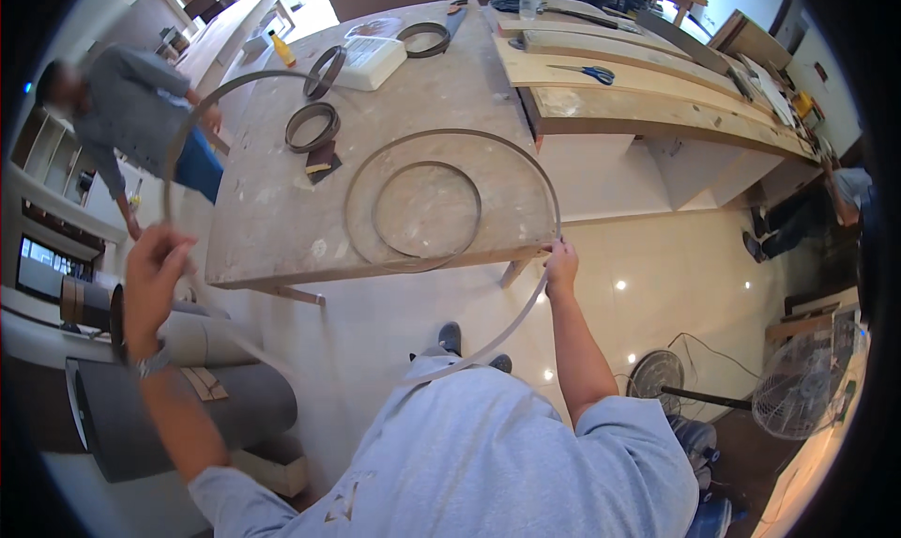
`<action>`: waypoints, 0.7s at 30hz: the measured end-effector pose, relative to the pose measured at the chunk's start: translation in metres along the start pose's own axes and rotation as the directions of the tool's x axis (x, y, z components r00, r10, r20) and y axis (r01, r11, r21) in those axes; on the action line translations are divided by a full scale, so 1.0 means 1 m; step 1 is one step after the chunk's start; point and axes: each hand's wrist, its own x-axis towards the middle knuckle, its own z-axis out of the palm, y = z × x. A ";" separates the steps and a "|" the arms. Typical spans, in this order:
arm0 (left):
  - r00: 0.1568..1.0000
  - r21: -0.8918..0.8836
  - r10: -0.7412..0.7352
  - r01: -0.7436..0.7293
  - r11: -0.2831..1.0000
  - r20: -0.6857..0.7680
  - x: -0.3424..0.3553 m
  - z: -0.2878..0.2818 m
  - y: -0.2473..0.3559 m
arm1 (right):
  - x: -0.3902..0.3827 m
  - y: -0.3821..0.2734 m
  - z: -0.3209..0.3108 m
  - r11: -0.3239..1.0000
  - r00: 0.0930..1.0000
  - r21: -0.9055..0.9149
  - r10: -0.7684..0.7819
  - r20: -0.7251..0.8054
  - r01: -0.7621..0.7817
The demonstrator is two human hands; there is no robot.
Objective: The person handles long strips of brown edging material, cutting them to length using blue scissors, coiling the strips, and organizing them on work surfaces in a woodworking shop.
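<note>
A long, thin, grey-brown strip of edge banding (pixel 526 153) lies in loose coils over the near part of the worktable (pixel 282 228) and curves out past its front edge. My right hand (pixel 561 264) is closed on the strip by the table's near right corner. My left hand (pixel 160 270), slightly blurred, is raised off the table's left side, fingers pinched on another stretch of the strip, which arcs up and back over the table. Between my hands the strip hangs in a faint curve before my shirt. Small rolls of banding (pixel 313 128) lie farther back, next to a dark sanding piece (pixel 322 160).
A white box (pixel 373 62) and a yellow bottle (pixel 282 48) stand at the back. Scissors (pixel 593 73) lie on boards to the right. One person (pixel 141 106) stands left, another (pixel 798 219) far right. Large grey rolls (pixel 197 407) are at lower left, a fan (pixel 802 378) at lower right.
</note>
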 end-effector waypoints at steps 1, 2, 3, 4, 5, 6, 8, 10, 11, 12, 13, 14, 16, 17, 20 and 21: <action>0.999 -0.095 0.034 -0.030 0.995 0.037 0.029 0.020 -0.005 | -0.004 0.001 0.004 1.000 1.000 0.006 -0.003 -0.018 0.003; 0.995 -0.097 0.073 -0.065 0.993 0.074 0.057 0.039 -0.010 | -0.009 0.000 0.010 0.999 1.000 -0.048 0.020 0.002 -0.020; 0.987 -0.107 0.113 -0.101 0.989 0.114 0.086 0.061 -0.015 | -0.016 -0.003 0.015 0.994 0.999 -0.106 0.042 0.016 -0.040; 0.975 -0.109 0.191 -0.178 0.978 0.117 0.112 0.088 -0.016 | -0.029 -0.012 0.023 0.987 0.991 -0.107 0.124 0.045 -0.119; 0.953 -0.119 0.277 -0.263 0.957 0.123 0.142 0.116 -0.017 | -0.038 -0.009 0.029 0.983 0.994 -0.157 0.102 0.035 -0.095; 0.932 0.017 0.318 -0.325 0.945 0.172 0.171 0.132 -0.024 | -0.048 -0.006 0.040 0.976 0.996 -0.207 0.078 0.050 -0.066; 0.902 0.199 0.381 -0.419 0.886 0.202 0.235 0.174 -0.065 | -0.075 -0.011 0.062 0.954 0.952 -0.233 0.238 0.193 -0.191; 0.883 0.276 0.425 -0.466 0.841 0.198 0.275 0.220 -0.113 | -0.101 -0.026 0.090 0.898 0.858 -0.225 0.432 0.277 -0.379; 0.878 0.297 0.427 -0.476 0.828 0.216 0.284 0.241 -0.128 | -0.111 -0.029 0.103 0.897 0.862 -0.231 0.432 0.267 -0.378; 0.876 0.279 0.429 -0.478 0.833 0.220 0.287 0.259 -0.137 | -0.117 -0.030 0.113 0.830 0.773 -0.215 0.557 0.303 -0.515; 0.878 0.306 0.402 -0.470 0.828 0.260 0.281 0.278 -0.145 | -0.120 -0.030 0.117 0.740 0.664 -0.203 0.667 0.339 -0.641; 0.880 0.338 0.371 -0.460 0.821 0.297 0.272 0.287 -0.155 | -0.121 -0.031 0.120 0.736 0.664 -0.210 0.673 0.324 -0.644; 0.917 0.430 0.343 -0.399 0.810 0.206 0.238 0.284 -0.189 | -0.121 -0.029 0.129 0.709 0.619 -0.318 0.705 0.346 -0.630; 0.949 0.400 0.294 -0.315 0.861 0.115 0.222 0.285 -0.198 | -0.117 -0.029 0.128 0.700 0.625 -0.302 0.714 0.315 -0.647; 0.975 0.287 -0.007 0.072 0.955 -0.224 0.162 0.262 -0.269 | -0.101 -0.035 0.125 0.732 0.706 -0.299 0.676 0.212 -0.612; 0.975 0.289 -0.020 0.085 0.954 -0.221 0.149 0.266 -0.288 | -0.097 -0.035 0.128 0.724 0.698 -0.309 0.684 0.211 -0.617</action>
